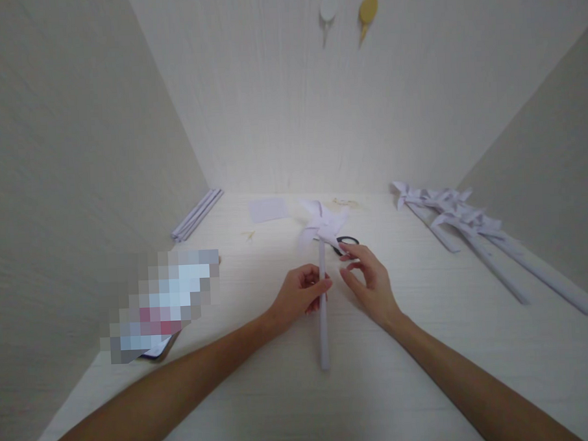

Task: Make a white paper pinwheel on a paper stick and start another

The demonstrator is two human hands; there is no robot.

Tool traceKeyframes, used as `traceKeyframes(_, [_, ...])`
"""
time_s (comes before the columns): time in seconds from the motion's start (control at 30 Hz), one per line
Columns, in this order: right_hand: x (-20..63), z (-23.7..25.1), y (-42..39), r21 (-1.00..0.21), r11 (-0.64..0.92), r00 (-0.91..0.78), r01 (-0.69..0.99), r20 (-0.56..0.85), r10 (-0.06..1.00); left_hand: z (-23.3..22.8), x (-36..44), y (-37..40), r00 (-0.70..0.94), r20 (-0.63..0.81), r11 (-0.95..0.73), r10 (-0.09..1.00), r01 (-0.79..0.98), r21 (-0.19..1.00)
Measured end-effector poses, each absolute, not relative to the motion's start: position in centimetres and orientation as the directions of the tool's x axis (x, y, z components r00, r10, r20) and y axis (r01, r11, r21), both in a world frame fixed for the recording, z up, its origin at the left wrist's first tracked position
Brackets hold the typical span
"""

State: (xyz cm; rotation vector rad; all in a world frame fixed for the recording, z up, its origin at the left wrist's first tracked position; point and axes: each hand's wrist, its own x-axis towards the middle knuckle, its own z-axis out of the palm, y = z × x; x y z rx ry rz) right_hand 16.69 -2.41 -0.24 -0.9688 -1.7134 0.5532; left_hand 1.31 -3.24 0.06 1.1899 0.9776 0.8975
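A white paper pinwheel stands at the top of a rolled paper stick, in the middle of the view. My left hand is closed round that stick, thumb across its front. Just right of the stick is my right hand, fingers apart and curved, with the forefinger close to the lower right blade; whether it touches I cannot tell. Behind the pinwheel and the right fingers lies a black-handled pair of scissors, partly hidden.
Several paper pinwheels on sticks lie at the right. Paper rolls rest by the left wall, with a flat paper piece at the back. A blurred-out phone lies at left. Two hooks are on the back wall.
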Motion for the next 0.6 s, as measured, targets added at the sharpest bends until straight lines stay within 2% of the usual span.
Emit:
traceKeyframes(0.4, [16.43,0.23,-2.94,-0.622,0.668,-0.292,0.409,0.604,0.742,0.00,1.31,-3.13,0.352,-0.109,0.139,0.930,-0.060,0.989])
traceKeyframes(0.5, [16.40,0.27,-3.04,-0.630,0.663,-0.306,0.405,0.590,0.747,0.03,1.32,-3.15,0.354,-0.111,0.142,0.929,-0.062,0.988])
traceKeyframes(0.6, [16.51,0.06,-2.88,-0.698,0.616,-0.207,0.364,0.584,0.785,0.18,1.37,-3.23,0.352,-0.127,0.157,0.927,-0.058,0.986])
